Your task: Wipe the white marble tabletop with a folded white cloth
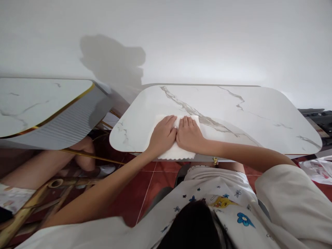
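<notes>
A white sheet with a wavy front edge [178, 151] lies on the white marble-patterned tabletop [249, 107] and hangs slightly over its near edge. I cannot tell whether this sheet is a paper towel or a thin cloth. My left hand [163, 134] rests flat on its left half, fingers pointing away from me. Beside it, my right hand [189, 133] is laid flat on the right half, fingers stretched forward. The two hands touch at the thumbs. Neither hand's fingers are wrapped around anything. Part of the sheet is hidden under both palms.
A second marble-patterned table with gold trim [46, 100] stands at left. Another person's legs [49, 164] and a bamboo chair [33, 207] are below it. A white wall [181, 41] rises behind. Dark items [319, 119] and a plastic bag [317, 169] are at right.
</notes>
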A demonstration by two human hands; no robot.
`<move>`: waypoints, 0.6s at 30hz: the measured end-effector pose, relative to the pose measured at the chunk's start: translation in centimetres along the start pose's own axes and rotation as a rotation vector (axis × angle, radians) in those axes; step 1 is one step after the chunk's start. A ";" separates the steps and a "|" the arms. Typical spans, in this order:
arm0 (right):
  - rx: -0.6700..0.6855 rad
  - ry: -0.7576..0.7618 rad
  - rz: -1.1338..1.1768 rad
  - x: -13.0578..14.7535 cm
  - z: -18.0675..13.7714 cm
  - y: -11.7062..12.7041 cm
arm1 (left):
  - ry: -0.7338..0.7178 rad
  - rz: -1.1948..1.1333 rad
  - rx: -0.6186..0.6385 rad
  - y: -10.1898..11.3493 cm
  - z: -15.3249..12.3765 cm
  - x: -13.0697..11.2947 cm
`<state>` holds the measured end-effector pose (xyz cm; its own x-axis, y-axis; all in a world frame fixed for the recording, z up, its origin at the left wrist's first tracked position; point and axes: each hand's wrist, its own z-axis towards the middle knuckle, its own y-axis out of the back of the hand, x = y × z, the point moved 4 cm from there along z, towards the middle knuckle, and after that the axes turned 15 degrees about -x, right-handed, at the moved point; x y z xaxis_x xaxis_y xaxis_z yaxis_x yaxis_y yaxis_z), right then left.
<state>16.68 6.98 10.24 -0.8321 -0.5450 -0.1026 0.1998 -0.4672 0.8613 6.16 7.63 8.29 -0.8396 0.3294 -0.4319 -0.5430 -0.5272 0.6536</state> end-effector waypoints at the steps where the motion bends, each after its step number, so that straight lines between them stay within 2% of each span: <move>1: -0.005 0.003 0.006 0.2 -0.6 0.3 | 0.011 -0.001 -0.008 0.2 -0.7 -0.4; 5: -0.032 0.016 0.027 -0.3 -2.9 1.5 | 0.057 -0.025 -0.031 0.2 -2.3 -2.1; 10: -0.068 -0.007 0.052 -3.0 -5.2 2.9 | 0.088 -0.089 0.007 -0.9 -2.7 -4.7; 14: -0.051 -0.025 0.056 -5.5 -6.4 3.7 | 0.009 -0.116 0.089 -1.7 -2.3 -6.8; 18: -0.016 -0.027 0.042 -7.3 -5.4 3.4 | -0.084 -0.077 0.078 -2.3 -0.7 -7.6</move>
<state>26.24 5.61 11.23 -0.8364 -0.5456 -0.0528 0.2432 -0.4558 0.8562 13.78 5.78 9.67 -0.7914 0.4333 -0.4312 -0.6028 -0.4359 0.6683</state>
